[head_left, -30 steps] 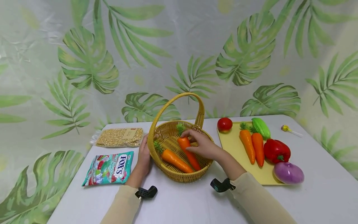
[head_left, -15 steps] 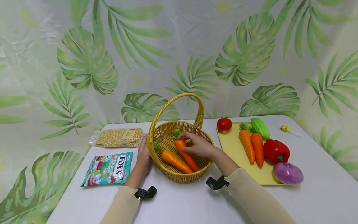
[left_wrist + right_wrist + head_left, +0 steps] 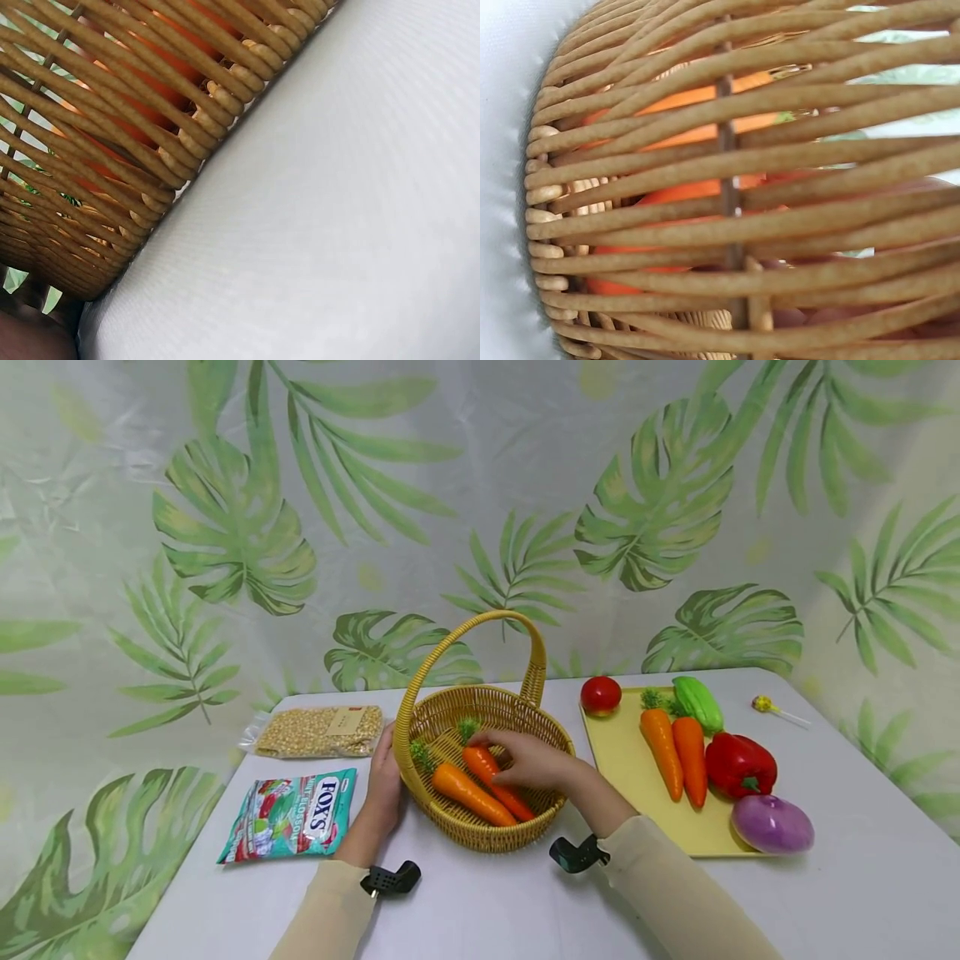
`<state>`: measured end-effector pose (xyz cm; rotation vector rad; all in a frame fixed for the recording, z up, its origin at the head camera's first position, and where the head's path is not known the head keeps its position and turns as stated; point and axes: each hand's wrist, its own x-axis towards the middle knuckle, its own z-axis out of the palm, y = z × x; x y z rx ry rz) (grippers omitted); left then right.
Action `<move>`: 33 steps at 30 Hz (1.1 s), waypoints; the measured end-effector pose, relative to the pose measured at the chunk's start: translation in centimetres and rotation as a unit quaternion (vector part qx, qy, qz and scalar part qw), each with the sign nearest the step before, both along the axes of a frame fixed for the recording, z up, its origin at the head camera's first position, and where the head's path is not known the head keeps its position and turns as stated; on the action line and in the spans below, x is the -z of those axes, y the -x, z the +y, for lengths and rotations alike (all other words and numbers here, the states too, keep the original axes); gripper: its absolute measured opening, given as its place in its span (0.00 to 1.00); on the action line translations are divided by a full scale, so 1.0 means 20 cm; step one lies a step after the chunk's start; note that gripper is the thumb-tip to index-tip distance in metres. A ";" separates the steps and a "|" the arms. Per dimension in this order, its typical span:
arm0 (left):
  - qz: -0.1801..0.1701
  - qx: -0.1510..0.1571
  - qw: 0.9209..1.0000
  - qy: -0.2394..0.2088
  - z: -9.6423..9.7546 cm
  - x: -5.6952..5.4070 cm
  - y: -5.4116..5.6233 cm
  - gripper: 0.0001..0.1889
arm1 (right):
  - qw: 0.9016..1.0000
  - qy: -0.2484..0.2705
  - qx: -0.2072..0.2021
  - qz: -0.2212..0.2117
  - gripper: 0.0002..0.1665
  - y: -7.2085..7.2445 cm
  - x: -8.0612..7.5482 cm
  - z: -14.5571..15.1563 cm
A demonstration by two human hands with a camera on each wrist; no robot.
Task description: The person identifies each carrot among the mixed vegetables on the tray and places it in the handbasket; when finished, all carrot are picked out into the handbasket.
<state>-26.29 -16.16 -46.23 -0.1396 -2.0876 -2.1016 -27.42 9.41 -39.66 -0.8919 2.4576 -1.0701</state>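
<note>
Two orange carrots lie in the yellow wicker basket [image 3: 495, 837]. My right hand [image 3: 536, 760] reaches in over the basket's right side and holds the right-hand carrot [image 3: 483, 766] near its leafy end, fingers on its upper side and thumb on its lower side. The other carrot [image 3: 468, 793] lies beside it to the left. Against the basket's outer left wall rests my left hand [image 3: 385, 785], its fingers lying along the weave and partly hidden. Through the weave, orange shows in both wrist views, where the basket wall [image 3: 727, 195] fills much of the picture.
At right a yellow tray [image 3: 622, 752] bears two more carrots [image 3: 662, 752], a green gourd-like vegetable [image 3: 697, 703], a red bell pepper [image 3: 742, 766], a purple onion [image 3: 772, 824] and a tomato [image 3: 601, 696]. Beyond lies a lollipop [image 3: 780, 710]. Left are a corn-kernel bag [image 3: 300, 732] and FOX'S candy bag [image 3: 288, 817].
My right hand has moved left and slightly down with the carrot, which now lies lower and nearer the other carrot. My left hand has stayed at the basket's side.
</note>
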 end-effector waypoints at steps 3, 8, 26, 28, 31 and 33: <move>0.001 -0.001 1.000 0.001 0.00 0.00 0.00 0.22 | 1.000 -0.006 -0.005 0.002 0.32 0.00 0.00 0.00; 0.001 -0.002 1.000 -0.001 0.00 0.00 0.00 0.22 | 0.998 -0.014 0.022 0.054 0.24 -0.01 0.00 -0.01; 0.004 0.008 1.000 0.000 0.00 0.01 0.01 0.20 | 0.898 0.092 0.142 0.406 0.13 -0.14 0.02 0.04; 0.004 0.009 1.000 0.003 0.00 0.01 0.01 0.21 | 0.886 0.118 0.146 0.425 0.14 -0.15 0.03 0.06; 0.003 0.008 1.000 0.003 0.00 0.01 0.01 0.21 | 0.878 0.137 0.159 0.431 0.15 -0.15 0.02 0.09; 0.003 0.006 1.000 0.002 0.00 0.01 0.01 0.20 | 0.874 0.136 0.172 0.434 0.14 -0.14 0.00 0.11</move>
